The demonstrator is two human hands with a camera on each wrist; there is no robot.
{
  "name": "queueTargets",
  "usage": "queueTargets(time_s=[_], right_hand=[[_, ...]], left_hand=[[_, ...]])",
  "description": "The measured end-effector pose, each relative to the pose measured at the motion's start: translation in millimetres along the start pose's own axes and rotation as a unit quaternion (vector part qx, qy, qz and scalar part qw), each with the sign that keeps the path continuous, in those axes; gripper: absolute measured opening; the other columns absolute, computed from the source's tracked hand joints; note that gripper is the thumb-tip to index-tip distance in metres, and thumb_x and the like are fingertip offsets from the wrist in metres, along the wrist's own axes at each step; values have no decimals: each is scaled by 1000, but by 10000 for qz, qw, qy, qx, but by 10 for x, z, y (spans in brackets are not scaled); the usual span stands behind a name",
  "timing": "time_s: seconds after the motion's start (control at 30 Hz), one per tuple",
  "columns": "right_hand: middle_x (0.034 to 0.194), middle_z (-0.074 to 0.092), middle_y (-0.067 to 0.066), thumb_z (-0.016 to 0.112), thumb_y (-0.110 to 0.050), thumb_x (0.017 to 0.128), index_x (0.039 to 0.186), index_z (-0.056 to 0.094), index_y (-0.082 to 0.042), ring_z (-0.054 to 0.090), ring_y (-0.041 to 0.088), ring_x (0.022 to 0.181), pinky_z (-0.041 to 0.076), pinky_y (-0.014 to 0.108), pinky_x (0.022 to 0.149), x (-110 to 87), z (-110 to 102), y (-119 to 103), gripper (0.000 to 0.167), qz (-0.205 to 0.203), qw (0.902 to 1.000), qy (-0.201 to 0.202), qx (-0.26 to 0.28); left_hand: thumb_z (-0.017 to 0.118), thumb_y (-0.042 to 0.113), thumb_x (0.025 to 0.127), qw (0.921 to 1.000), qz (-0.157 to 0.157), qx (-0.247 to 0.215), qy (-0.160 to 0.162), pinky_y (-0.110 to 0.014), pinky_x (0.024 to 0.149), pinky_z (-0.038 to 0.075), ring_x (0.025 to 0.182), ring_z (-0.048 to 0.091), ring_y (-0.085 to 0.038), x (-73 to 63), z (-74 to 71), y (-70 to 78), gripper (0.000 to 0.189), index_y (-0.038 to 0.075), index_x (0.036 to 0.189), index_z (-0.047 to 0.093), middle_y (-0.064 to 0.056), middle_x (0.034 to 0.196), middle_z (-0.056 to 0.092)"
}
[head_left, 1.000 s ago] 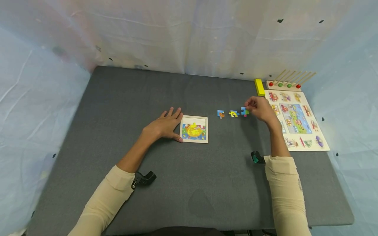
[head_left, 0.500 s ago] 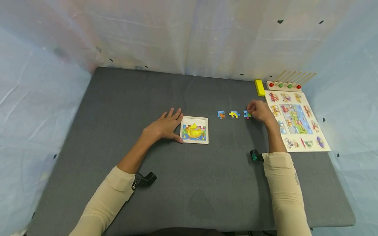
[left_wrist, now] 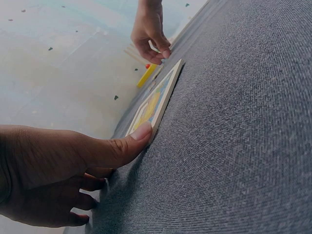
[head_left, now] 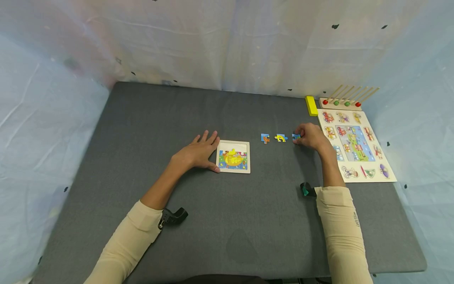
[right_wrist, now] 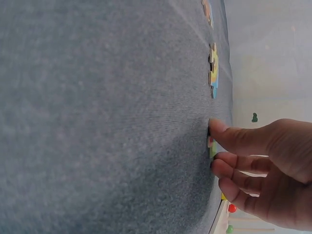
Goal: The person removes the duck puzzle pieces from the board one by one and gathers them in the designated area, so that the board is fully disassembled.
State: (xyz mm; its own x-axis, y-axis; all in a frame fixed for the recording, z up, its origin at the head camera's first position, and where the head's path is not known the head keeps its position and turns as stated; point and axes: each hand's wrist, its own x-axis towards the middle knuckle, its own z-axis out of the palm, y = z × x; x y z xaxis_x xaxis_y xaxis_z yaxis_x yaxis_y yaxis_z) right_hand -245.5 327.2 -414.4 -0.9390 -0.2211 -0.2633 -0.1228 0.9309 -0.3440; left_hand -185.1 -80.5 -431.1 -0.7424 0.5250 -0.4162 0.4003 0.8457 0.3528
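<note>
- Clock directions read from the head view, 12 being the table's far edge.
- Left hand (head_left: 198,152): fingers spread wide, nothing gripped; thumb tip rested on the near left corner of the tray (head_left: 248,157), the index fingertip placed by its far left corner.
- Tray: laid flat on the table (head_left: 170,114), at 3 o'clock of the left hand and roughly 9 o'clock of the right hand (head_left: 313,136), well apart from the latter. Duck picture partly assembled inside; pale floor seen along the 12 o'clock side.
- Right hand: narrowed, a blue piece (head_left: 296,136) being pinched between thumb and fingertips. Blue piece located at 9 o'clock of that hand, partly covered by the fingers; whether it is touching the table cannot be told.
- Yellow piece (head_left: 281,138): lying flat just beside the blue piece, at its 9 o'clock, apart from it.
- Orange piece (head_left: 265,138): lying farther along the same row, between tray and yellow piece, touched by neither hand.
- Board (head_left: 378,175): laid at 3 o'clock of the right hand.
- Yellow block (head_left: 311,106): set at 12 o'clock of the right hand.
- Rack (head_left: 340,104): placed between 1 and 2 o'clock; red and green beads borne at its pegs.
</note>
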Motion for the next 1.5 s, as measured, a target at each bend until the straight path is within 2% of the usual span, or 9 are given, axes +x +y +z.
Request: queueTargets(time_s=[0.2, 0.43, 0.67, 0.87, 1.07, 1.33, 1.5], right_hand=[[103, 62, 26, 77, -11, 94, 118, 67, 8, 59, 32, 86, 46, 40, 74, 10, -1, 6, 32, 32, 10000, -67, -8], [114, 62, 32, 75, -10, 95, 125, 64, 9, 60, 39, 97, 50, 52, 85, 0, -28, -33, 37, 117, 9998, -162, 21], [115, 60, 34, 74, -10, 96, 128, 62, 11, 58, 43, 101, 50, 58, 89, -51, -97, -207, 40, -148, 9998, 146, -56], [124, 56, 35, 73, -10, 97, 129, 61, 11, 56, 47, 113, 48, 61, 98, -128, -161, -504, 40, -344, 9990, 279, -6], [127, 58, 31, 73, -10, 98, 129, 64, 8, 58, 45, 116, 51, 59, 98, -180, -120, -871, 37, -726, 9971, 236, -10], [119, 65, 25, 76, -13, 96, 123, 69, 7, 63, 37, 106, 55, 51, 91, -161, 95, -1302, 34, -1491, 9885, 13, -241], [113, 66, 20, 76, -16, 96, 122, 72, 3, 62, 29, 95, 55, 45, 83, -167, 241, -1603, 33, -1738, 9837, -307, -332]], left_hand=[[80, 53, 88, 10000, 16, 4, -30, -59, 134, 5, 164, -6, -40, 9, 4, -9, 117, 5, 168, 9, -15, 177, -4], [80, 54, 88, 10000, 16, 48, -19, -59, 134, 5, 164, -6, -40, 15, 6, -14, 118, 5, 168, 9, -15, 177, -4], [80, 55, 87, 10000, 28, 71, 13, -60, 134, 6, 164, -6, -41, 16, 17, -16, 118, 4, 168, 9, -15, 177, -3], [79, 55, 88, 10000, 31, 69, 6, -60, 134, 5, 164, -6, -41, 24, 23, -26, 118, 5, 168, 9, -15, 177, -4], [79, 55, 87, 10000, -18, 54, -15, -59, 134, 5, 164, -6, -39, 31, 15, -21, 118, 6, 168, 9, -14, 177, -4], [80, 54, 87, 9999, -91, 55, -18, -58, 135, 5, 164, -6, -39, 36, 20, -8, 117, 6, 168, 10, -14, 177, -3], [79, 55, 87, 9999, -111, 79, 7, -58, 134, 6, 164, -5, -40, 33, 20, 0, 116, 6, 168, 11, -15, 177, -2]])
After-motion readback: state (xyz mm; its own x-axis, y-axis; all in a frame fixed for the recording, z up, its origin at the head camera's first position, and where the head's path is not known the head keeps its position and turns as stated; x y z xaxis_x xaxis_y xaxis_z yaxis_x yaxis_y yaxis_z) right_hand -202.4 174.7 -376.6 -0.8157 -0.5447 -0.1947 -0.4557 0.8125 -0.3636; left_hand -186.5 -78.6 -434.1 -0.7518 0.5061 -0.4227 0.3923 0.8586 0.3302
